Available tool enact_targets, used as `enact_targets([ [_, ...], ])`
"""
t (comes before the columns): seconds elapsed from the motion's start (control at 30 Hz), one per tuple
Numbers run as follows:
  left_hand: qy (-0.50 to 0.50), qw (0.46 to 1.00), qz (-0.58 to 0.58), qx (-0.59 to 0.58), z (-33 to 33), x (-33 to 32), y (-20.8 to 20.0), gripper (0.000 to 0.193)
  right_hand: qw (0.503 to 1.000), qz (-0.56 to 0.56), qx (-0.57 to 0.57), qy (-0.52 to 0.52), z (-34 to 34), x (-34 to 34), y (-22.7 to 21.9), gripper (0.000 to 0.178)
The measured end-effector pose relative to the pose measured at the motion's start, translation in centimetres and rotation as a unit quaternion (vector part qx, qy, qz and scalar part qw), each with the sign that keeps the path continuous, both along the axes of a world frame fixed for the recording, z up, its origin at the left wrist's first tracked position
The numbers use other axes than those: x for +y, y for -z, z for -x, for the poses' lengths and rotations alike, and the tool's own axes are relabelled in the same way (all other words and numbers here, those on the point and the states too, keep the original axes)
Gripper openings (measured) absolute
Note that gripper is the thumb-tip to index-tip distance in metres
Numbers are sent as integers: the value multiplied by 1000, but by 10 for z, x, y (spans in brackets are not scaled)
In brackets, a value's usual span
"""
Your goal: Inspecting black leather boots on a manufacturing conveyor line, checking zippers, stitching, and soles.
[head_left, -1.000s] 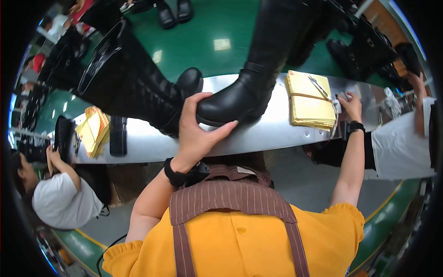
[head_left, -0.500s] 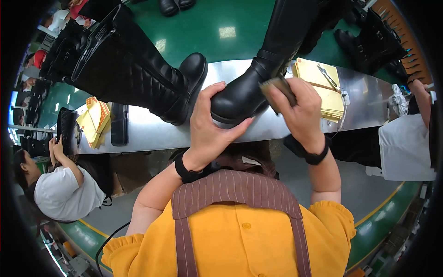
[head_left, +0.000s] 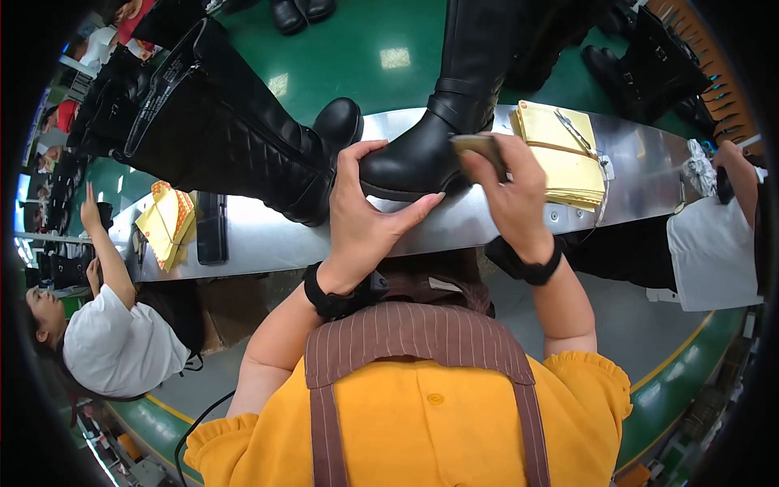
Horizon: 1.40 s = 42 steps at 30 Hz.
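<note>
A tall black boot [head_left: 410,158] stands upright on the metal table [head_left: 284,235], its toe toward my left side. My left hand [head_left: 361,223] is closed round the toe, fingers on the far side and thumb along the near edge of the sole. In my right hand [head_left: 519,199] is a small brown block-shaped pad [head_left: 480,148]; whether it is a brush or a sponge I cannot tell. The pad is against or very near the boot's side by the instep. Another tall black boot [head_left: 243,122] with quilted sides leans to the left, its toe near my left fingers.
Stacked yellow papers [head_left: 560,162] lie at right with metal snips [head_left: 574,130] on top. At left are folded yellow papers [head_left: 166,219] and a black flat case [head_left: 212,227]. Co-workers sit on both sides: one in a white shirt [head_left: 122,349], another with a white garment [head_left: 714,252].
The held boot, both my hands and the pad have shifted slightly left. The pad has tilted flatter and risen along the boot's side. The left co-worker has raised an arm.
</note>
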<state>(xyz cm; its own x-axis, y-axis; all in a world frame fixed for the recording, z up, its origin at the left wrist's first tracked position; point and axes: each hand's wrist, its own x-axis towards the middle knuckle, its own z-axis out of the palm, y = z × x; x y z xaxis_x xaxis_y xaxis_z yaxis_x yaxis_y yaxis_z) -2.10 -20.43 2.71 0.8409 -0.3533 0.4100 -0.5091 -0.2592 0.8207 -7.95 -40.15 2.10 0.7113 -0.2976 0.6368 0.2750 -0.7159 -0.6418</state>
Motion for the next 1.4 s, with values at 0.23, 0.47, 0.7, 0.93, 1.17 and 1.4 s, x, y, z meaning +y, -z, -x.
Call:
enact_targets([
  [0.23, -20, 999, -20, 20, -5, -3, -9, 74, 992, 88, 15, -93, -11, 15, -44, 17],
  [0.47, -28, 998, -22, 47, -10, -2, -14, 73, 949, 285, 32, -129, -15, 10, -67, 19],
  [0.7, -9, 999, -31, 6, -8, -6, -13, 71, 966, 220, 13, -133, -19, 21, -60, 17],
  [0.93, -22, 999, -27, 37, -7, -2, -15, 72, 967, 246, -21, -60, -9, 13, -60, 18],
  [1.17, -33, 998, -35, 42, -1, -1, -12, 73, 970, 220, 35, -93, -6, 17, -50, 15],
  [1.4, -28, 999, -25, -6, 9, -3, -7, 74, 988, 134, 82, 8, -15, -5, -45, 19],
])
